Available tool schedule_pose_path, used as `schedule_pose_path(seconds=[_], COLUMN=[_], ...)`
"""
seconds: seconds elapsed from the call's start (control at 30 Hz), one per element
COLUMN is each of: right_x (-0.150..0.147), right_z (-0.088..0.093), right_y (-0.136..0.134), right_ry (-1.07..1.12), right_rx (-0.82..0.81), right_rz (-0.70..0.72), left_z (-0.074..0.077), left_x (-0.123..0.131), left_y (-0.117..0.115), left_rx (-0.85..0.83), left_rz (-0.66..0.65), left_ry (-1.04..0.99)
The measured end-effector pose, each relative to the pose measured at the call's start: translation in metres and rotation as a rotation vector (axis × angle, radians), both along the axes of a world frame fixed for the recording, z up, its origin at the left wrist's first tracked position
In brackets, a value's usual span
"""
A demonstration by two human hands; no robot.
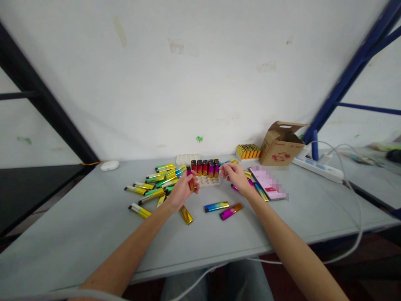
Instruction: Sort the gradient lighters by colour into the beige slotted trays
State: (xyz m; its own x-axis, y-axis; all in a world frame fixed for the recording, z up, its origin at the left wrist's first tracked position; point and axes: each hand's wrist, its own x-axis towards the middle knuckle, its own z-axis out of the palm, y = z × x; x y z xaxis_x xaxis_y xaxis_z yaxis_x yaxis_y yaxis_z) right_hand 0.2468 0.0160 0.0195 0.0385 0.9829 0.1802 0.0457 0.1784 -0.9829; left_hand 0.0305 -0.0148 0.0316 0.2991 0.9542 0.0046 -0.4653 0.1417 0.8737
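Hands low over the work: left hand [184, 191] grips a glossy red-gold lighter [191, 180]; right hand [236, 177] is open, empty, just beside a white moulded tray [208, 181] of upright metallic lighters [204, 168].

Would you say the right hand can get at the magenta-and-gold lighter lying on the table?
Probably yes: the right hand sits close to the magenta-and-gold lighter, with nothing between them; the blue-and-gold lighter beside it is off that path.

The disposable lighters [216, 207] have a glossy, mirror-like metallic finish; the corrugated cardboard box [280, 146] is matt and brown, the worktop [94, 234] smooth matt grey, and the power strip [316, 169] white plastic.
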Motion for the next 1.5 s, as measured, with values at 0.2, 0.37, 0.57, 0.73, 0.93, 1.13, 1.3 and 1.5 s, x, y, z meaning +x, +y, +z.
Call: schedule_pose_path(seconds=[0.2,0.37,0.57,0.73,0.93,1.13,1.3,1.5], right_x=[-0.014,-0.020,-0.034,-0.045,-0.046,-0.049,-0.039,-0.031], right_z=[0.003,0.012,0.011,0.007,0.005,0.008,0.009,-0.009], right_y=[-0.015,-0.028,-0.034,-0.036,-0.034,-0.030,-0.021,-0.012], right_ry=[-0.240,-0.336,-0.353,-0.327,-0.202,-0.149,-0.215,-0.606], right_rx=[0.260,0.373,0.509,0.525,0.434,0.421,0.519,0.690], right_rz=[-0.016,-0.028,0.044,0.038,0.070,0.033,-0.186,-0.203], left_z=[-0.010,-0.004,-0.009,-0.015,-0.016,-0.015,-0.019,-0.026], left_x=[-0.001,0.000,-0.001,-0.002,-0.001,-0.003,-0.013,-0.021], left_y=[0.005,-0.002,-0.001,0.000,-0.001,0.001,0.010,0.017], left_rx=[0.166,0.155,0.128,0.191,0.401,0.605,0.821,0.962], left_rz=[0.021,-0.044,-0.093,-0.139,-0.054,0.034,0.320,0.316], left_ry=[0.239,0.337,0.370,0.494,0.649,0.811,1.113,1.331])
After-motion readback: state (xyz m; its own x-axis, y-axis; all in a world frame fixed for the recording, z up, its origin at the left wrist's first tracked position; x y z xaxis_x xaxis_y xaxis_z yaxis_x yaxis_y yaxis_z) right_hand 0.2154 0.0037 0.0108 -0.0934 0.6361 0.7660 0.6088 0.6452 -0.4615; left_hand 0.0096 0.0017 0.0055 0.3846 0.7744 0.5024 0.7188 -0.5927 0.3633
